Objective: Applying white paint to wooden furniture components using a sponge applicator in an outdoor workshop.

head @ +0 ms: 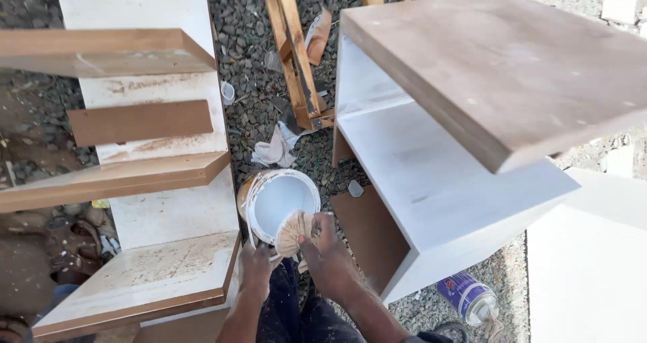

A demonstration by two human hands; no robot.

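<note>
A round can of white paint [280,201] stands on the gravel between two wooden cabinets. My left hand [256,267] grips the can's near rim. My right hand [328,254] holds a bunched pale cloth [295,230] over the can's near edge, touching the paint. Just right of my hands is an open wooden cabinet [445,174], its inside painted white and its top bare brown board. Left of my hands lies a shelf unit [145,181] with a white back and brown shelf edges.
Gravel [249,46] covers the ground. A crumpled white rag [276,147] and a wooden frame [293,53] lie beyond the can. A purple spray can [468,297] lies at the lower right. A white panel [593,262] fills the right corner. Sandals [74,245] lie at the left.
</note>
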